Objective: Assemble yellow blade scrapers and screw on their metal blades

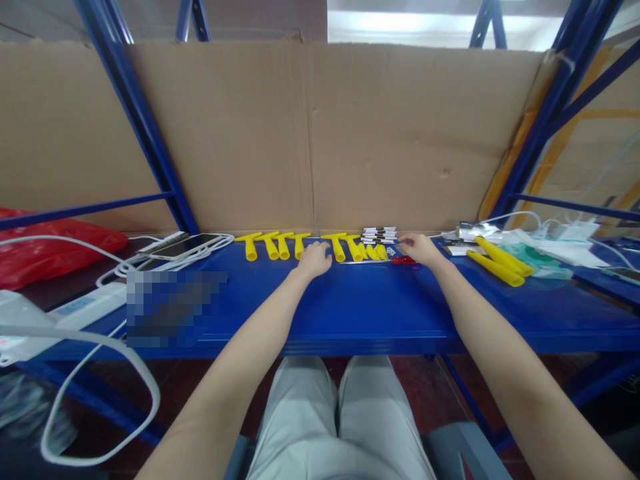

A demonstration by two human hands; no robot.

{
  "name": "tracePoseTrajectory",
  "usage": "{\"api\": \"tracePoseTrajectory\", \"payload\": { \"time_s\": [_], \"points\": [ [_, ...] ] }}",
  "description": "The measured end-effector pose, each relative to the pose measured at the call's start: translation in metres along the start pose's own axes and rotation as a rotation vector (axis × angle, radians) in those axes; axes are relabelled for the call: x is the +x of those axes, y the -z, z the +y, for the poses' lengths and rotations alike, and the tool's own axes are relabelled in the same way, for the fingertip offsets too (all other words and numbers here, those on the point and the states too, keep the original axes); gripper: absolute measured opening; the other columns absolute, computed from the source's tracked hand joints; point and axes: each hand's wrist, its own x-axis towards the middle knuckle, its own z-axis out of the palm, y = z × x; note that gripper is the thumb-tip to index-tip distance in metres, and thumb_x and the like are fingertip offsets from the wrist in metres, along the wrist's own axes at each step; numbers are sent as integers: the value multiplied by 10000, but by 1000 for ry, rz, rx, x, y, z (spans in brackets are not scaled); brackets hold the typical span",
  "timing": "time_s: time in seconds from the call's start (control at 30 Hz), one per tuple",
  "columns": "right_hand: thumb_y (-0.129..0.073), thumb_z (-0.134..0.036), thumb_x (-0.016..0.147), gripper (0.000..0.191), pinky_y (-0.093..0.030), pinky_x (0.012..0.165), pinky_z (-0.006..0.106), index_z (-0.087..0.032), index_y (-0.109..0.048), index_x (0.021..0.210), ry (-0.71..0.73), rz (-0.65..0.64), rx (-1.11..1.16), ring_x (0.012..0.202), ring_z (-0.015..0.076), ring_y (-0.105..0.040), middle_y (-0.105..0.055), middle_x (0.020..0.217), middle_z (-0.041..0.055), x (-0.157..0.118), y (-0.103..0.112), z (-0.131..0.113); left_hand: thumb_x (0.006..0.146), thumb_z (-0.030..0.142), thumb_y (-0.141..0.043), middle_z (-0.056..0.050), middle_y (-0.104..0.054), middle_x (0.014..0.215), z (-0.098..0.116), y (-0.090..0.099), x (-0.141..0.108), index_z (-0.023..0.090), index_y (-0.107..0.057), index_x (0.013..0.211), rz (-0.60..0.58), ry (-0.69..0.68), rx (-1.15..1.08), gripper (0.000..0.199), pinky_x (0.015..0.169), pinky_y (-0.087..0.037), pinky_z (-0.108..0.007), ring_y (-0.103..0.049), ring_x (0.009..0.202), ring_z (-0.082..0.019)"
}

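Yellow T-shaped pieces (251,248) stand in a row along the back of the blue shelf (370,300). My left hand (315,259) is at this row, between two groups of the pieces; its fingers are bent and it is too small to tell whether they hold anything. My right hand (416,247) reaches to the right side of a small stack of black and white pieces (379,235); its fingertips are close together, and what lies between them cannot be made out. A small red item (404,261) lies just below that hand. Smaller yellow pieces (373,252) lie left of it.
Two long yellow tubes (500,263) lie at the right beside clear and green plastic packaging (545,261). At the left are a phone (187,247), white cables, a power strip (85,310) and a red bag (60,247). Cardboard (310,133) closes the back between blue posts.
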Motion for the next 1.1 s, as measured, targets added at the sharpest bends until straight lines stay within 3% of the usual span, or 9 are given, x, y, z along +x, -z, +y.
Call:
{"api": "tracePoseTrajectory", "payload": {
  "time_s": [0.13, 0.3, 0.5, 0.7, 0.8, 1.0, 1.1],
  "points": [
    [-514, -177, 800, 258, -481, 822, 257, -164, -696, 983, -4, -18, -12, 894, 184, -659, -718, 971, 73, -1, 0, -5, 891, 284, -419, -91, -456, 1388, 7, -9, -1, 286, -496, 1311, -89, -117, -37, 427, 1053, -276, -498, -389, 1284, -272],
    [-505, -158, 808, 264, -480, 818, 248, -138, -696, 989, 8, -42, -12, 891, 182, -661, -716, 983, 91, -2, -1, -11, 931, 377, -320, -96, -436, 1409, 9, -13, -1, 320, -489, 1311, -140, -88, -16, 420, 1036, -207, -601, -349, 1306, -297],
    [-511, -152, 810, 242, -481, 818, 244, -131, -696, 964, 17, -51, 4, 881, 172, -664, -717, 976, 87, -1, -3, -7, 922, 366, -317, -158, -575, 1207, 9, -4, 1, 218, -551, 1217, -88, 24, 123, 404, 942, -384, -492, -510, 1161, -308],
    [-517, -133, 798, 231, -481, 816, 244, -138, -705, 933, 19, -59, 14, 866, 173, -666, -721, 959, 78, -2, -2, -8, 860, 269, -450, -202, -607, 1161, 8, 7, -3, 150, -591, 1163, 2, 170, 171, 355, 872, -449, -403, -579, 1077, -322],
    [-517, -134, 800, 237, -476, 830, 252, -128, -708, 940, 10, -68, 11, 879, 182, -664, -719, 971, 87, -2, 0, -10, 850, 291, -482, -206, -624, 1148, 12, 16, -6, 137, -647, 1083, -47, 227, 206, 324, 867, -458, -399, -579, 1086, -332],
    [-522, -151, 808, 235, -475, 831, 251, -133, -710, 948, 1, -69, -5, 895, 187, -662, -716, 986, 88, -3, 1, -11, 720, 196, -626, -225, -596, 1206, 23, 35, -15, 142, -636, 1109, -234, 239, 274, 392, 865, -462, -440, -551, 1130, -365],
    [-518, -153, 813, 240, -468, 844, 245, -131, -711, 953, 0, -71, -10, 910, 185, -659, -715, 993, 88, -3, 2, -11, 704, 226, -645, -225, -595, 1206, 23, 38, -18, 148, -580, 1175, -272, 233, 278, 482, 864, -464, -424, -556, 1127, -356]
  ]
}}
